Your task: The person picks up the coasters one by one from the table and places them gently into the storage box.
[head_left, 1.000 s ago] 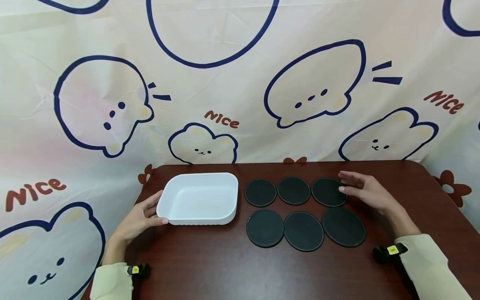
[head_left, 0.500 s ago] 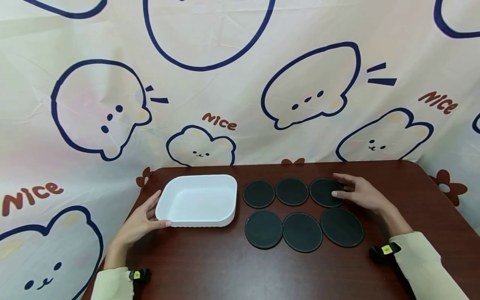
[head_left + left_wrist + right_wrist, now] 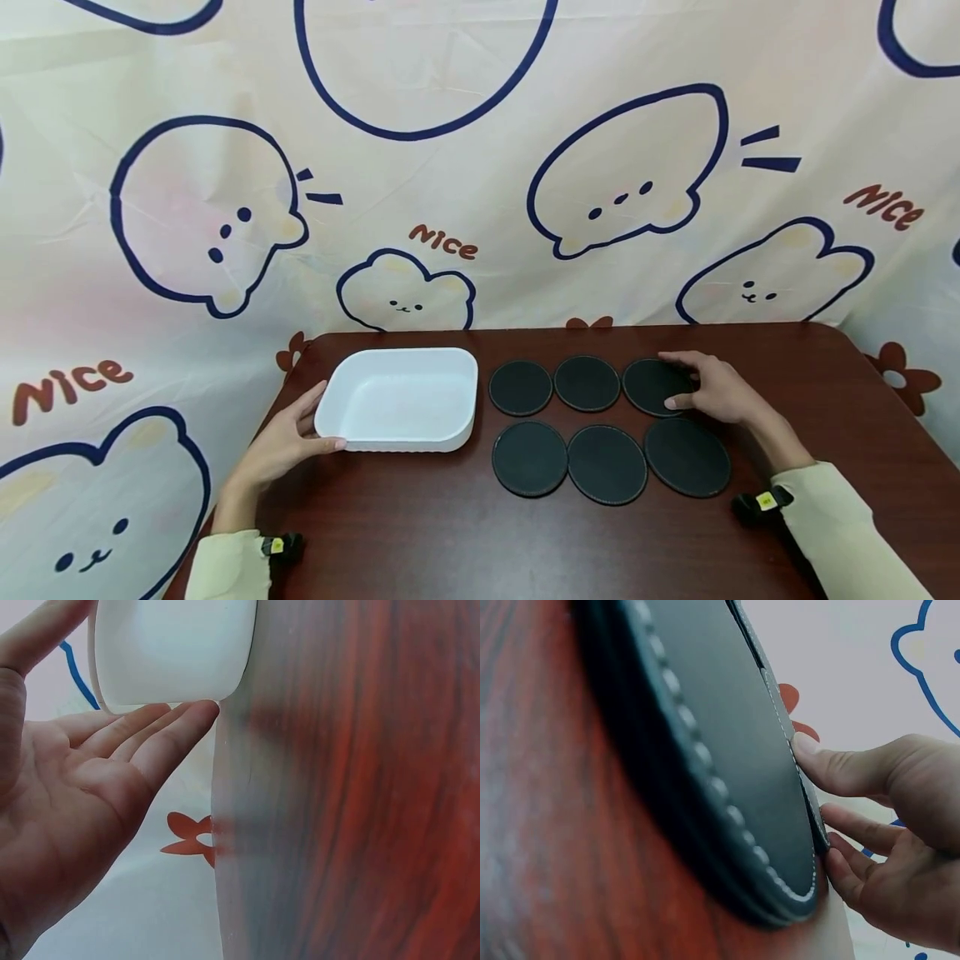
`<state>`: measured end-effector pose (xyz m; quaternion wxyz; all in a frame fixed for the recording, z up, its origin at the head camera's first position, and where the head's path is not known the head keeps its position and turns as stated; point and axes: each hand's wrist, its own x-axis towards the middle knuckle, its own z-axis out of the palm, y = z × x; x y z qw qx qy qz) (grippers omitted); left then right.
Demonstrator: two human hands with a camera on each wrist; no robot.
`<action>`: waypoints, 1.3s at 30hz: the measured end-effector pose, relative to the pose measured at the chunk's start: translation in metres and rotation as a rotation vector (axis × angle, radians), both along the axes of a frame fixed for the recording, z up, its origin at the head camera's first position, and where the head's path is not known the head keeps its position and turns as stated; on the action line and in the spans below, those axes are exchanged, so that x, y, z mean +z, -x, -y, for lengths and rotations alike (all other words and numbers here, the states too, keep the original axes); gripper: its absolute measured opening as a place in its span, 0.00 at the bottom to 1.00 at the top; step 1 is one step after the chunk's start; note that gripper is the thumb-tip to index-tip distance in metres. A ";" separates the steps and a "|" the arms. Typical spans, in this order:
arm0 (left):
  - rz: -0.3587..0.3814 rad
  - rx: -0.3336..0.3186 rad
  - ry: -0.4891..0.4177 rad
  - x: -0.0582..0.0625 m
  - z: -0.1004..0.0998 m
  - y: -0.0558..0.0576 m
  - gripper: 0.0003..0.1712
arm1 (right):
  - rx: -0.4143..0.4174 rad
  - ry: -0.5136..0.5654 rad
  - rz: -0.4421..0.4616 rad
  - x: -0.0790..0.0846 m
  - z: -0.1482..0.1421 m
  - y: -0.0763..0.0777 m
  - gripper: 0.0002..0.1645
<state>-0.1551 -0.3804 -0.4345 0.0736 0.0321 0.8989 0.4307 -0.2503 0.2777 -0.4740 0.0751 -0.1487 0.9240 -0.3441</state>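
A white rectangular plastic tub (image 3: 405,396) stands at the table's back left. My left hand (image 3: 281,442) holds its left end, thumb at the near corner and fingers along the side; in the left wrist view its fingertips (image 3: 202,712) meet the tub wall. Several round black coasters with stitched rims lie flat in two rows right of the tub. At the back right coaster (image 3: 651,385), my right hand (image 3: 716,390) spans the right side, index finger at the far rim and thumb at the near rim. The front right coaster (image 3: 727,750) fills much of the right wrist view.
The coasters lie close together on a dark brown wooden table (image 3: 465,533). The front middle coaster (image 3: 607,464) and front left coaster (image 3: 529,458) lie nearest me. Behind the table hangs a pale cloth (image 3: 495,192) with cartoon drawings.
My right hand has moved left and its thumb has come down onto the back right coaster. The left hand stays at the tub, its thumb slightly farther along the near edge.
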 end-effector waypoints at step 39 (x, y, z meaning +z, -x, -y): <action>-0.024 -0.010 0.014 0.000 0.001 0.000 0.63 | -0.190 0.148 0.058 0.010 -0.010 0.002 0.35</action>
